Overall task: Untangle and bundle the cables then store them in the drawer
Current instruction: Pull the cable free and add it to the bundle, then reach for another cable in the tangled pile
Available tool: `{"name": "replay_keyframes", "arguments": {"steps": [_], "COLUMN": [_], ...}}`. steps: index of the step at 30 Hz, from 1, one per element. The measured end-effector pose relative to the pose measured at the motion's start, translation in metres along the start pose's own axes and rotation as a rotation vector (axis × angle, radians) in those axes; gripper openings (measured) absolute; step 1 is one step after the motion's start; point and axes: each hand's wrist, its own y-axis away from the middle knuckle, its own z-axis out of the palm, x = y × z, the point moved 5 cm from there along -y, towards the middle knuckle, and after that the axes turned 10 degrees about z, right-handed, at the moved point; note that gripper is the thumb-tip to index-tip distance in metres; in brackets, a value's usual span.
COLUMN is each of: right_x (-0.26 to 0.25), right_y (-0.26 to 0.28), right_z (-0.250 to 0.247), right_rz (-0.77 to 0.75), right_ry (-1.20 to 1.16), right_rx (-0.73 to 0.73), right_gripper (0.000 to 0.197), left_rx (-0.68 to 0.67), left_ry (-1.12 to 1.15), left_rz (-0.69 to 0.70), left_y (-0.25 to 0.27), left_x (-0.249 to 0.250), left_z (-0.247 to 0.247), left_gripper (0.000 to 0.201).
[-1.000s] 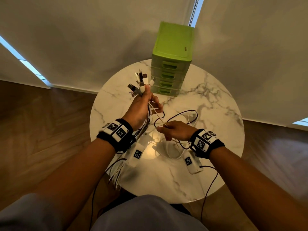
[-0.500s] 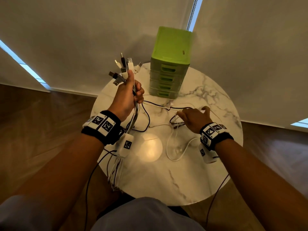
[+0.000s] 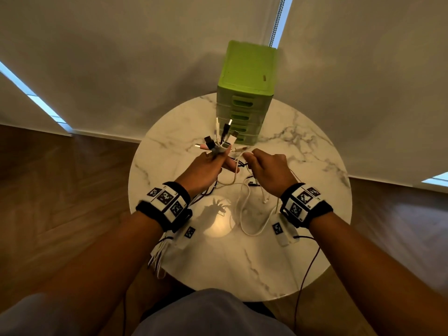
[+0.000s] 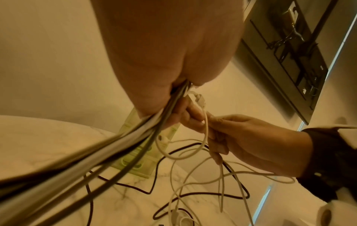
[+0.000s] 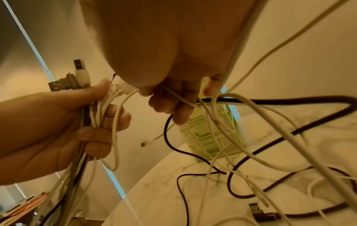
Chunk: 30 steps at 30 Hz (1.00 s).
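My left hand [image 3: 213, 166] grips a bundle of white and dark cables [image 5: 92, 113], held above the round marble table [image 3: 315, 238]. Their plug ends [image 3: 219, 139] fan out above the fist. The cable tails [image 3: 157, 255] hang down past my left wrist over the table's front edge. Close to the right, my right hand [image 3: 266, 168] pinches a white cable [image 5: 179, 99] near its end, right beside the left fingers [image 4: 191, 113]. Loose white cables [image 3: 249, 214] and a dark braided cable [image 5: 270, 145] trail from it onto the table. The green drawer unit [image 3: 244, 98] stands at the far edge, all drawers closed.
Wood floor surrounds the small table. Pale blinds hang behind the drawer unit. Thin dark leads [image 3: 305, 267] run from my wrist cameras over the table's near edge. My lap [image 3: 206, 316] is close under the front rim.
My left hand came down and right with the bundle, towards the table centre. My right hand left the table, lifted a white cable and brought it up next to the left hand.
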Motion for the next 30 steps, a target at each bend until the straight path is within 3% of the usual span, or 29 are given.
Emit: {"name": "replay_keyframes", "arguments": {"steps": [5, 9, 13, 15, 19, 22, 24, 27, 30], "right_x": [-0.004, 0.001, 0.034, 0.051, 0.065, 0.072, 0.069, 0.039, 0.004], "right_y": [0.0, 0.0, -0.002, 0.003, 0.005, -0.007, -0.013, -0.013, -0.011], "right_z": [0.001, 0.012, 0.031, 0.033, 0.025, 0.021, 0.016, 0.014, 0.011], "right_rz": [-0.025, -0.013, -0.053, -0.037, 0.015, 0.1, 0.122, 0.015, -0.095], "right_ry": [-0.014, -0.032, 0.279, 0.307, 0.065, 0.089, 0.106, 0.038, -0.039], "right_rx": [-0.038, -0.281, -0.376, -0.367, -0.334, -0.278, -0.202, -0.175, -0.13], "right_gripper": [0.034, 0.042, 0.036, 0.035, 0.029, 0.032, 0.035, 0.034, 0.031], "left_rx": [-0.072, -0.089, -0.008, 0.098, 0.285, 0.397, 0.371, 0.222, 0.19], "left_ry": [0.062, 0.101, 0.237, 0.319, 0.359, 0.456, 0.456, 0.309, 0.153], "left_rz": [0.016, 0.027, 0.02, 0.034, 0.037, 0.054, 0.086, 0.109, 0.095], "left_y": [-0.001, 0.001, 0.004, 0.003, -0.004, -0.007, -0.008, -0.009, -0.013], "left_x": [0.009, 0.012, 0.016, 0.019, 0.01, 0.0, 0.001, 0.008, 0.011], "left_z": [0.004, 0.005, -0.013, -0.032, -0.061, -0.063, -0.055, -0.033, -0.015], "left_gripper": [0.056, 0.049, 0.043, 0.04, 0.037, 0.034, 0.031, 0.037, 0.041]}}
